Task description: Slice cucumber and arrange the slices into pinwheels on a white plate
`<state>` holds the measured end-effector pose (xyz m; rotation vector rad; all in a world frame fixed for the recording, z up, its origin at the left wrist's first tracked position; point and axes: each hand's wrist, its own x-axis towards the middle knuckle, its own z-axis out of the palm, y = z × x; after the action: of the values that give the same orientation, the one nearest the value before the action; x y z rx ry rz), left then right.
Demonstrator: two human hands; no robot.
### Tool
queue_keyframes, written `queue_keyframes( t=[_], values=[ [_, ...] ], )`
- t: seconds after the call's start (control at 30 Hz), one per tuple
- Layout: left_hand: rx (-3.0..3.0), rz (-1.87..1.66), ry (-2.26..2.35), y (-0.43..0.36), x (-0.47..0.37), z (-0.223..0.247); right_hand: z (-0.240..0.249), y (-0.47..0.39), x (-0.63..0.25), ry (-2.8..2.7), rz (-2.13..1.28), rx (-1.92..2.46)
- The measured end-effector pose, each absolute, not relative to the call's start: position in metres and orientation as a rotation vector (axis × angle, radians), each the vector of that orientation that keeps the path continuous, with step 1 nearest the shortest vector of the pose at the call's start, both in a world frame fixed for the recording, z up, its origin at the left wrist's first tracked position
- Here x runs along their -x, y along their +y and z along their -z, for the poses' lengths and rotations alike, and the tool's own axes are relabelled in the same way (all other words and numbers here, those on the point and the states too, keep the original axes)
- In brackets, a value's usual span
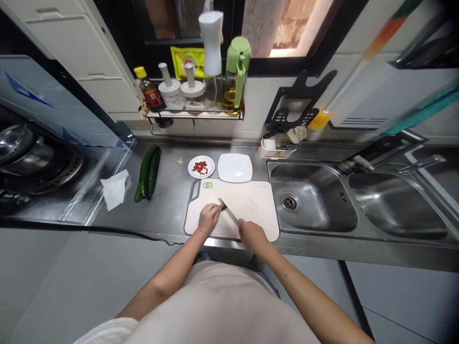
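Note:
On the white cutting board (254,203), my right hand (251,234) is wrapped round the handle of a knife (230,211), whose blade points up and to the left. My left hand (210,217) pinches a small dark green piece of cucumber (224,208) beside the blade; the fingers hide most of it. Thin pale green slices (207,185) lie at the board's upper left. Behind the board stand a small plate of chopped red pieces (200,167) and a bare white square plate (234,167).
Whole cucumbers (148,172) and a white tissue (115,189) lie at the left, near the stove (39,157). A double sink (315,196) is at the right. A wall rack (201,114) carries bottles and jars. More slices (180,161) rest on the counter.

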<state>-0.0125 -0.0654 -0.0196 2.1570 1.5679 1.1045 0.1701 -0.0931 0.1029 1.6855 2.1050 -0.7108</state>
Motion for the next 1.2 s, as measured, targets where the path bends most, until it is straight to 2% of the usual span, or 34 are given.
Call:
queue_keyframes(
  t=[1.2],
  values=[
    [-2.156,-1.099,1.544,-0.065,0.013,0.022,-0.089,-0.091,-0.163,2.123,0.727,-1.684]
  ],
)
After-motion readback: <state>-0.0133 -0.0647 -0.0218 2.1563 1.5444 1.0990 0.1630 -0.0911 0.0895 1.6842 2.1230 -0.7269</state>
